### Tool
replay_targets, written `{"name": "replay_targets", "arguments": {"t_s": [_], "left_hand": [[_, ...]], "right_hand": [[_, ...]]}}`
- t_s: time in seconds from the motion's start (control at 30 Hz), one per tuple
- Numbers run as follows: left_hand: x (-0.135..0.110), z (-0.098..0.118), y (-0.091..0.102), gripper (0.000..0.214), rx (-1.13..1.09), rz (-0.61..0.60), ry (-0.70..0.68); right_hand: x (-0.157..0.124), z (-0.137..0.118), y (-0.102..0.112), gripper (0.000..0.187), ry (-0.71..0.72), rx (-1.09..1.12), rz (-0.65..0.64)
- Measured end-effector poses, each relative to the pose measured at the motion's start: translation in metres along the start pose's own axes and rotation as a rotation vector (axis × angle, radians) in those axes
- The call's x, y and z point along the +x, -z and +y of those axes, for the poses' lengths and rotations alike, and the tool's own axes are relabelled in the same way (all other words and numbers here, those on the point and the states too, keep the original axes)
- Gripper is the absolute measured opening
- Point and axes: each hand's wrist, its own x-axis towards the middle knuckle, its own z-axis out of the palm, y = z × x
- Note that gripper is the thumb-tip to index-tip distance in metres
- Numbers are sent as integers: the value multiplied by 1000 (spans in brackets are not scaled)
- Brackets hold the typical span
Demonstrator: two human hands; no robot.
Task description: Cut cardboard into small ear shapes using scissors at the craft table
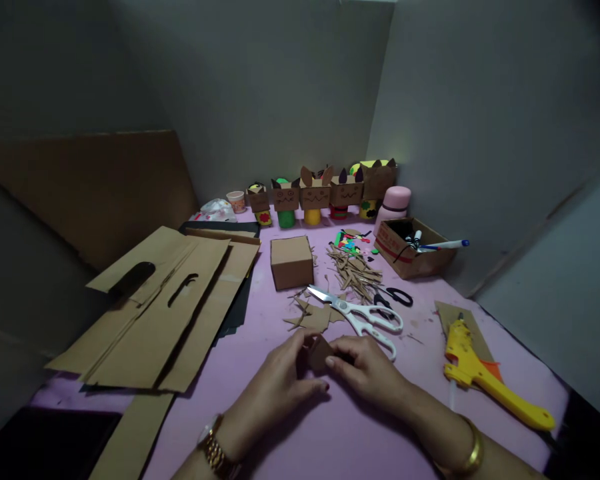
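Between my hands is a small brown cardboard piece [320,355], low over the pink table. My left hand [283,373] has its fingertips curled at the piece's far left edge, with the thumb held apart nearer to me. My right hand [367,367] pinches the piece's right side between thumb and fingers. Just beyond lie white-handled scissors [355,313], blades pointing left, beside jagged cardboard scraps [310,315]. A closed cardboard box [292,263] stands farther back.
Flat cardboard sheets [145,320] are stacked at left. A yellow glue gun [485,377] lies at right. Cardboard strips [355,270], black scissors [399,297] and an open box of pens [415,257] sit right of centre. Several cat-faced cardboard figures [315,195] line the back.
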Motion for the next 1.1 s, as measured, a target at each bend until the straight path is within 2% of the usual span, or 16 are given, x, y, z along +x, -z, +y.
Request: {"name": "replay_targets", "arguments": {"t_s": [0.1,0.23,0.47,0.6,0.67,0.77,0.83,0.93,1.0,1.1], "left_hand": [[3,-3,3,4,57,44,42],[3,-5,2,9,92,51,92],[1,-6,0,8,104,64,42],[2,-6,1,8,77,61,51],[2,-4,2,8,-53,17,60],[3,1,2,23,-336,-64,41],[3,3,0,33,-464,-51,39],[1,0,-6,38,-610,30,49],[-1,-2,-10,51,-628,66,30],[-5,-1,-12,46,-487,95,-34]], "right_hand": [[0,3,-2,17,21,-123,-13],[0,6,-3,16,13,-206,-36],[0,6,-3,11,-23,-185,0],[-1,4,-3,11,-49,-45,-13],[-1,3,-2,7,-79,79,-16],[1,3,1,21,-162,325,-33],[2,4,3,30,-219,480,-45],[4,4,5,36,-275,644,-57],[3,5,5,38,-298,716,-67],[3,5,3,38,-322,786,-94]]}}
